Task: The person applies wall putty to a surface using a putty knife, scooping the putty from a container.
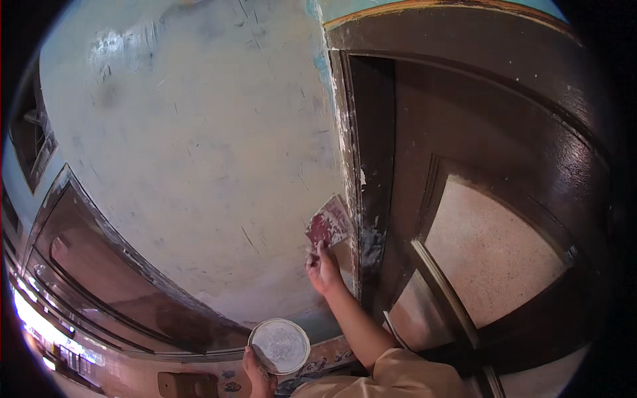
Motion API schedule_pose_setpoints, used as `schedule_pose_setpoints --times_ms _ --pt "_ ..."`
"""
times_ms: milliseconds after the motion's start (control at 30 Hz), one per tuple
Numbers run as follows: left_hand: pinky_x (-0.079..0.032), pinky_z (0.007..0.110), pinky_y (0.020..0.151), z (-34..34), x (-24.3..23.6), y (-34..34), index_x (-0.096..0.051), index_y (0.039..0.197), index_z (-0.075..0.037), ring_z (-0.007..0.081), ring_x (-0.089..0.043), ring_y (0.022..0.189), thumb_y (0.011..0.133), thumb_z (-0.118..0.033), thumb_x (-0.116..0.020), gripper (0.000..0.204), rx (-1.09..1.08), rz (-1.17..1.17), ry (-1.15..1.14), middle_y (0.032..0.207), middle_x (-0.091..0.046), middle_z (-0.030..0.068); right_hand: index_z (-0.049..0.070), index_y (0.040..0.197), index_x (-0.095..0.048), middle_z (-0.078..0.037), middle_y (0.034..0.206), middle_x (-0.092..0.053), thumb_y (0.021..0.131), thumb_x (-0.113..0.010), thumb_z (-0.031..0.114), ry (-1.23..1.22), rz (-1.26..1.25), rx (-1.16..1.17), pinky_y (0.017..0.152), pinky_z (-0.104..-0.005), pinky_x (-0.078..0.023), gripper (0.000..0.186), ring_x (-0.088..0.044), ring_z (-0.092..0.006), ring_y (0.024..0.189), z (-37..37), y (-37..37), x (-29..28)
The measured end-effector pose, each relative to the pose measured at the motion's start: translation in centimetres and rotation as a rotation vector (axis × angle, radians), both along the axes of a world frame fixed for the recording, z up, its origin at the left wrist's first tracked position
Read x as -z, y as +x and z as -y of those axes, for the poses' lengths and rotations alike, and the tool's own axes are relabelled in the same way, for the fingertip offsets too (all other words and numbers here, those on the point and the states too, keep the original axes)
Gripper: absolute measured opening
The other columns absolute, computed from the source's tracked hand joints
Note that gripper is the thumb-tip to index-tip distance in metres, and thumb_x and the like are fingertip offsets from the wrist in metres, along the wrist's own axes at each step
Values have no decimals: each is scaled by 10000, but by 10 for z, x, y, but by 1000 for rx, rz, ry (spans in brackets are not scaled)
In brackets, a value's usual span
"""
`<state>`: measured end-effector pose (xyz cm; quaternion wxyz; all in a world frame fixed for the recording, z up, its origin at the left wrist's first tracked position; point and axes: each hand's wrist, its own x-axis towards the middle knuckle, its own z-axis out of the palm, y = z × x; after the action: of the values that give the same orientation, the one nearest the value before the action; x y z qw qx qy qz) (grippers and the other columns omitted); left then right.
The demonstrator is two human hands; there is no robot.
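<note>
Pinched in my right hand (322,268) is a flat, squarish reddish putty spreader (329,224), smeared with white. Its far edge is at the pale wall (192,146), right beside the chipped door frame (344,132); whether it touches cannot be told. Lower down, my left hand (257,375) grips the side of a round white tub (281,346) with whitish paste in it. The wall has pale patches, dark scratches and some bluish paint along its edges.
A dark brown door (478,119) with a light speckled panel (491,252) fills the right side. At the left is a brown-framed panel (119,272). A brown box-like object (187,385) stands low by the patterned floor. Bright light enters at far left.
</note>
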<state>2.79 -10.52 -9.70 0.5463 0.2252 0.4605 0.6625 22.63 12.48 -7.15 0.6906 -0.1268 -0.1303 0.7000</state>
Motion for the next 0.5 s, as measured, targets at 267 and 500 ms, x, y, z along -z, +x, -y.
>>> schedule_pose_setpoints --times_ms 267,500 --pt "-470 399 888 -10 -5 10 -496 1204 9 260 -580 1024 963 -427 -493 498 -11 -14 -32 1127 -572 126 129 947 -563 3 759 -592 916 -615 398 -44 18 -66 592 -289 -455 275 -548 -128 607 11 -5 28" --pt "-493 392 849 -17 15 6 -509 1193 -3 256 -599 996 963 -416 -495 473 -4 -27 36 1112 -586 122 141 920 -558 1 816 -604 917 -610 405 73 -61 -60 622 -288 -457 269 -542 -121 639 0 5 -4"
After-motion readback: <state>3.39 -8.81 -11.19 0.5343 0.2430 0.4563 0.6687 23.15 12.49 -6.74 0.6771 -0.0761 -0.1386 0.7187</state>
